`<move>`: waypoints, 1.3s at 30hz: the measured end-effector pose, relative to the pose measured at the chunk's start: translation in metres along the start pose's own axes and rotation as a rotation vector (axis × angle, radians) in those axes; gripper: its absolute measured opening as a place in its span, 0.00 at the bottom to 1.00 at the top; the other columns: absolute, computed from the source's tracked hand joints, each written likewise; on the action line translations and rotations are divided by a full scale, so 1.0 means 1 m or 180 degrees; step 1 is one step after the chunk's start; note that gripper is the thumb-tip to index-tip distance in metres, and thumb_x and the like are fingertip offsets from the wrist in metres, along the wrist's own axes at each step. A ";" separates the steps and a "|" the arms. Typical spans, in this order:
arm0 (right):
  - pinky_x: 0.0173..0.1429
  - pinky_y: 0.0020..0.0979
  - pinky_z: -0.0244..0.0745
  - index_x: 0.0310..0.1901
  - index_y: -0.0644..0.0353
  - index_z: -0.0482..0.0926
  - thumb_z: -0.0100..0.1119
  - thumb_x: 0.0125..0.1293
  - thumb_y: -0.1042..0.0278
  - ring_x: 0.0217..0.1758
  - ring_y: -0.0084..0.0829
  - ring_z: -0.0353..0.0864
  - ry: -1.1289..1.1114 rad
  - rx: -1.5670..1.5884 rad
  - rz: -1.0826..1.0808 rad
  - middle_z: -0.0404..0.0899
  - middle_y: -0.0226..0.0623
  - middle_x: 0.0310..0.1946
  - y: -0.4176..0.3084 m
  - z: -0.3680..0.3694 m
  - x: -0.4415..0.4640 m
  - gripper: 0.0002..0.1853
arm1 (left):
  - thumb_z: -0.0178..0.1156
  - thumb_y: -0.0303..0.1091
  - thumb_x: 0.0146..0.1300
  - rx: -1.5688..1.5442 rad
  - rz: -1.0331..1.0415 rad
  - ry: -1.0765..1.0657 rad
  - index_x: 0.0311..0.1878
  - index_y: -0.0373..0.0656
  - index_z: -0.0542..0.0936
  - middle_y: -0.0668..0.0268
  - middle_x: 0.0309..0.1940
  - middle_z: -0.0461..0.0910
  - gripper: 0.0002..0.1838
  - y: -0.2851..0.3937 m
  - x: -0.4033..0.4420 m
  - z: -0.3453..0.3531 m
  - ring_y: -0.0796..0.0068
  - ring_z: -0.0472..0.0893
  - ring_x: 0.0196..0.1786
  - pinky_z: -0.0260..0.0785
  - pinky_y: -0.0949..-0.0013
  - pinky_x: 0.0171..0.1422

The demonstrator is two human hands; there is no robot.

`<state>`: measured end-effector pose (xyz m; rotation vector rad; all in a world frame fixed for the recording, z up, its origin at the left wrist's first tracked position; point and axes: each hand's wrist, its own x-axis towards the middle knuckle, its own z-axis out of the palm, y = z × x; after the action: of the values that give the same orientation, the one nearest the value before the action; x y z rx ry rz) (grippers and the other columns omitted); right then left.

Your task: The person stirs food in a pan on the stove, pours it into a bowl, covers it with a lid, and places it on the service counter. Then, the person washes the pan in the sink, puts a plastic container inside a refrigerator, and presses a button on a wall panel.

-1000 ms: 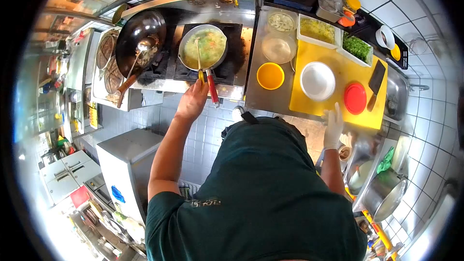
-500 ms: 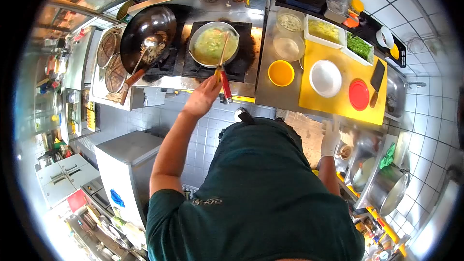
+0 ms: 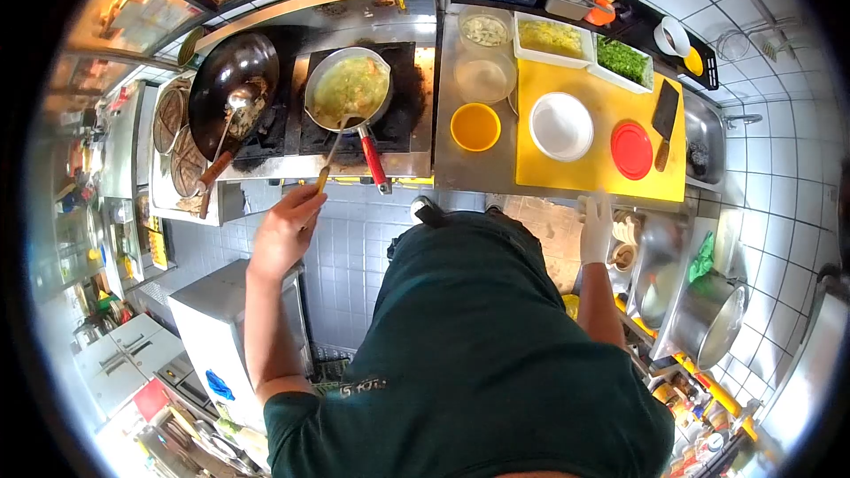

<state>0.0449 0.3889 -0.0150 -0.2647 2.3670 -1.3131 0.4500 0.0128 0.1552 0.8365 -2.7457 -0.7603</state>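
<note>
My left hand (image 3: 288,228) is closed round the handle of a long utensil (image 3: 333,152), whose dark head rests at the near rim of a pan (image 3: 320,111). Greenish-yellow food with orange bits lies in this pan, and its red handle (image 3: 372,159) points toward me. My right hand (image 3: 596,228), in a pale glove, is held open with fingers spread at the front edge of the yellow cutting board (image 3: 558,179), touching nothing I can make out. A white bowl (image 3: 561,127) and a red lid (image 3: 631,150) are on the board.
A black wok (image 3: 205,93) with a ladle is left of the pan. A cleaver (image 3: 665,115) lies at the board's right, beside a sink (image 3: 708,128). Behind are tubs of chopped greens (image 3: 622,60). A yellow bowl (image 3: 475,127) stands on the steel counter.
My left hand has drawn back toward me and to the left, bringing the utensil's head from inside the pan to its near rim. The view has shifted. My right hand stays open.
</note>
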 end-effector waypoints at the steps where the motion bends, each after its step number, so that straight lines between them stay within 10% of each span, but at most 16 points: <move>1: 0.48 0.27 0.77 0.77 0.58 0.68 0.52 0.79 0.62 0.47 0.25 0.84 0.0020 0.0043 -0.0031 0.86 0.38 0.48 0.001 0.000 0.005 0.28 | 0.66 0.16 0.61 -0.0069 0.0048 0.0059 0.51 0.36 0.86 0.50 0.54 0.85 0.14 -0.008 0.004 0.015 0.48 0.87 0.52 0.83 0.57 0.57; 11: 0.78 0.47 0.64 0.71 0.63 0.74 0.57 0.75 0.62 0.74 0.53 0.71 0.0257 -0.1620 -0.1114 0.73 0.59 0.70 0.034 -0.029 0.066 0.26 | 0.60 0.18 0.66 0.0644 0.0241 0.0859 0.58 0.37 0.84 0.45 0.58 0.82 0.18 -0.027 0.058 0.111 0.47 0.87 0.55 0.83 0.56 0.57; 27: 0.74 0.50 0.70 0.64 0.64 0.79 0.63 0.67 0.61 0.69 0.59 0.75 0.0420 -0.1890 -0.1789 0.75 0.61 0.66 -0.006 -0.058 0.197 0.26 | 0.64 0.25 0.68 0.0944 -0.0159 0.0410 0.66 0.38 0.77 0.42 0.63 0.76 0.22 0.021 0.047 0.179 0.40 0.82 0.57 0.80 0.49 0.56; 33: 0.72 0.52 0.71 0.67 0.61 0.77 0.67 0.68 0.63 0.70 0.58 0.74 0.0435 -0.1290 -0.2676 0.75 0.59 0.66 -0.099 -0.063 0.237 0.28 | 0.72 0.32 0.60 0.0941 -0.0750 0.0131 0.80 0.44 0.64 0.41 0.70 0.69 0.45 0.041 0.047 0.167 0.41 0.79 0.64 0.78 0.47 0.63; 39: 0.72 0.49 0.72 0.64 0.64 0.80 0.69 0.61 0.71 0.68 0.57 0.76 0.0752 -0.0527 -0.4290 0.77 0.55 0.65 -0.317 -0.133 0.219 0.27 | 0.68 0.32 0.63 0.1084 -0.0569 0.0951 0.74 0.32 0.66 0.35 0.67 0.69 0.37 0.082 0.070 0.155 0.31 0.72 0.68 0.67 0.44 0.74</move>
<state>-0.2220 0.2421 0.2559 -2.1047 2.4365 -1.6323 0.3066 0.0974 0.0664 1.1668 -2.5845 -0.1675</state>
